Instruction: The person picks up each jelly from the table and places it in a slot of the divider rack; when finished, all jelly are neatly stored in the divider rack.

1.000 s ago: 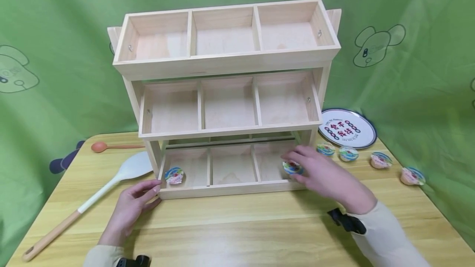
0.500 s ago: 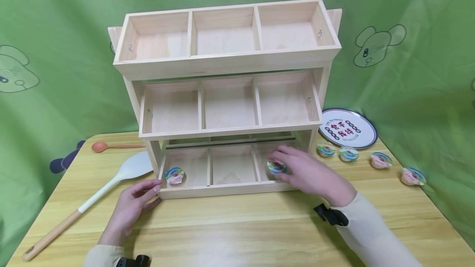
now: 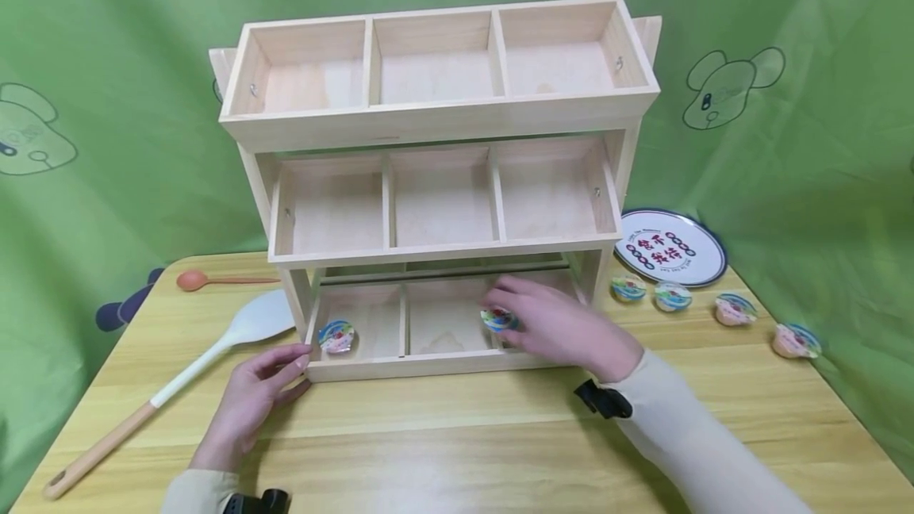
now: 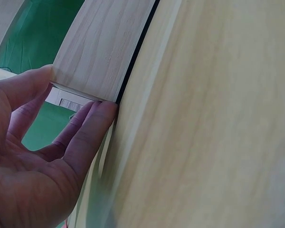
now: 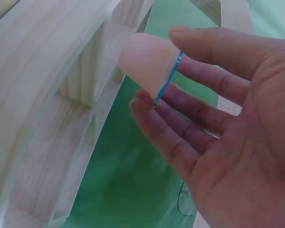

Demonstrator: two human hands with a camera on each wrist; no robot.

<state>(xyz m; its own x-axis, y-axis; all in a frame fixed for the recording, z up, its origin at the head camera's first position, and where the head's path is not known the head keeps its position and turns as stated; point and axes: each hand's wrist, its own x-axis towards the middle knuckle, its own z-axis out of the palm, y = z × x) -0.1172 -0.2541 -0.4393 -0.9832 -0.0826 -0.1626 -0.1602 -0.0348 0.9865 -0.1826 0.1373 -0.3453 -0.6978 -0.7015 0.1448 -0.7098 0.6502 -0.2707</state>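
**Lidded cup [image 5: 147, 64] pinched in right hand [image 3: 553, 325], over bottom tray [image 3: 421, 370]**

The cup is seen in the head view at the border of the middle compartment [image 3: 446, 312] and right compartment [image 3: 560, 284], lid facing the camera. It is gripped near its lidded rim between thumb and curled fingertips; the tapered base points away from the palm, so the cup's axis runs outward from the grip. Clearance above the tray floor cannot be judged. The left hand [image 3: 259, 391] is farther off, the tray's front-left corner being pinched there. A second cup [image 3: 336, 337] is contained in the left compartment [image 3: 374, 324].
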